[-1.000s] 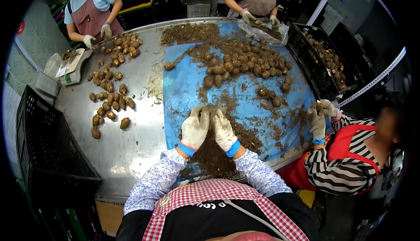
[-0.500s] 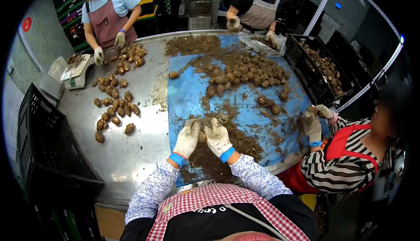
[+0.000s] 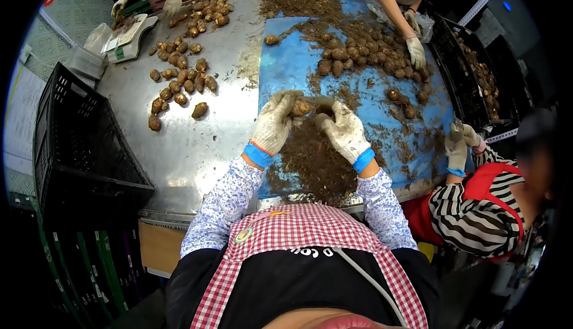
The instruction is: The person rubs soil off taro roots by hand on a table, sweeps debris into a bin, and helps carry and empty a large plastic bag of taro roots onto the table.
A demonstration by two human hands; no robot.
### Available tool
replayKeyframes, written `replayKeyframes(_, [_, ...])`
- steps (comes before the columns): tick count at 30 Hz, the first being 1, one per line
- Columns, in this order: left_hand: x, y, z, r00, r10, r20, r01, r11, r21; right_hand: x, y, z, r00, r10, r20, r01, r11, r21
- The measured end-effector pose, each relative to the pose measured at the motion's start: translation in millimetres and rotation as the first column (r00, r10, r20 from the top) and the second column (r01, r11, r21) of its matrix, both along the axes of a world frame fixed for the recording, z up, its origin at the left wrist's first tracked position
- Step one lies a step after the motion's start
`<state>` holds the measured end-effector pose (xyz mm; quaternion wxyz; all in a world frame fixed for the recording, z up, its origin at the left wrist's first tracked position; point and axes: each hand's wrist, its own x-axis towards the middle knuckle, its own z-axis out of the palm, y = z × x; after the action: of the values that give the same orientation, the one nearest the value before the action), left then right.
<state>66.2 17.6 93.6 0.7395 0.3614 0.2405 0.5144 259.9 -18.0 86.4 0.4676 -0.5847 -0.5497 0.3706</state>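
Note:
My left hand [image 3: 273, 121], in a soiled white glove, grips a brown taro [image 3: 302, 108] between thumb and fingers. Just to its right is my gloved right hand [image 3: 344, 129], its dirty fingers curled and a dark gap showing between them and the thumb. Nothing is visible in that hand. Below both hands lies a heap of loose soil and root fibres [image 3: 316, 162] on a blue sheet [image 3: 277, 78]. A pile of dirty taros [image 3: 358, 51] sits beyond, on the same sheet. Cleaner-looking taros [image 3: 190, 81] are scattered on the metal table [image 3: 227, 132] to the left.
A black crate [image 3: 89, 144] leans at the left table edge, near a weighing scale [image 3: 128, 39]. Another crate [image 3: 474, 72] at the right holds taros. Co-workers' gloved hands are at the far left, far right and near right [image 3: 458, 144].
My hands have drawn apart; the taro now shows in my left hand. The view has tilted down and turned. A far-right co-worker's hand has reached onto the taro pile.

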Motion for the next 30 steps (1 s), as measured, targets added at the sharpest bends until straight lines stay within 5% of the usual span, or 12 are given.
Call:
replayKeyframes(2, [-1.3, -1.2, -2.9, 0.997, -0.027, -0.074, 0.031, 0.998, 0.053, -14.7, -8.0, 49.7, 0.836, 0.044, 0.547, -0.160, 0.973, 0.166])
replayKeyframes(3, [-0.9, -3.6, -1.4, 0.990, -0.027, -0.138, 0.041, 0.994, 0.105, -16.9, -10.1, 62.8, 0.787, 0.077, 0.612, -0.214, 0.965, 0.154])
replayKeyframes(6, [0.7, -13.6, 9.2, 0.956, 0.081, -0.283, -0.032, 0.984, 0.175, -19.6, -10.6, 49.7, 0.673, -0.034, 0.739, -0.271, 0.918, 0.289])
replayKeyframes(9, [-2.6, -17.6, 17.7, 0.933, 0.160, -0.322, -0.078, 0.964, 0.252, -27.0, -16.1, 36.7, 0.929, 0.220, 0.299, -0.273, 0.950, 0.152])
replayKeyframes(11, [-5.5, -18.0, 17.0, 0.938, 0.167, -0.303, -0.084, 0.959, 0.269, -21.3, -15.7, 26.3, 0.730, 0.038, 0.683, -0.419, 0.814, 0.402])
replayKeyframes(15, [-7.6, -27.9, 12.2, 0.972, 0.126, -0.196, -0.096, 0.983, 0.158, -14.6, -10.3, 7.7, 0.622, 0.030, 0.783, -0.205, 0.970, 0.127])
replayKeyframes(17, [-7.5, -29.4, 9.8, 0.991, 0.112, -0.073, -0.106, 0.991, 0.083, -1.8, 5.5, -22.4, 0.996, 0.090, 0.021, -0.090, 0.996, -0.026])
replayKeyframes(19, [-8.7, -29.2, 7.7, 0.975, 0.128, -0.180, -0.115, 0.990, 0.081, -21.6, -17.4, 22.9, 0.968, 0.114, -0.223, -0.111, 0.993, 0.025])
replayKeyframes(22, [-4.2, -35.1, 16.3, 0.855, 0.233, -0.463, -0.103, 0.952, 0.288, -46.5, -36.2, 53.8, 0.937, 0.196, -0.290, -0.199, 0.980, 0.021])
replayKeyframes(23, [-1.1, -38.1, 18.4, 0.778, 0.292, -0.556, -0.069, 0.920, 0.387, -47.4, -33.8, 48.0, 0.986, 0.131, -0.108, -0.115, 0.983, 0.143])
replayKeyframes(27, [12.0, -41.4, 12.2, 0.787, 0.430, -0.442, -0.179, 0.845, 0.503, -45.4, -31.4, 33.4, 0.998, 0.066, -0.023, -0.057, 0.958, 0.281])
replayKeyframes(30, [12.3, -48.0, 9.4, 0.800, 0.442, -0.406, -0.123, 0.782, 0.611, -43.4, -37.3, 64.8, 0.996, 0.073, -0.056, -0.072, 0.997, 0.025])
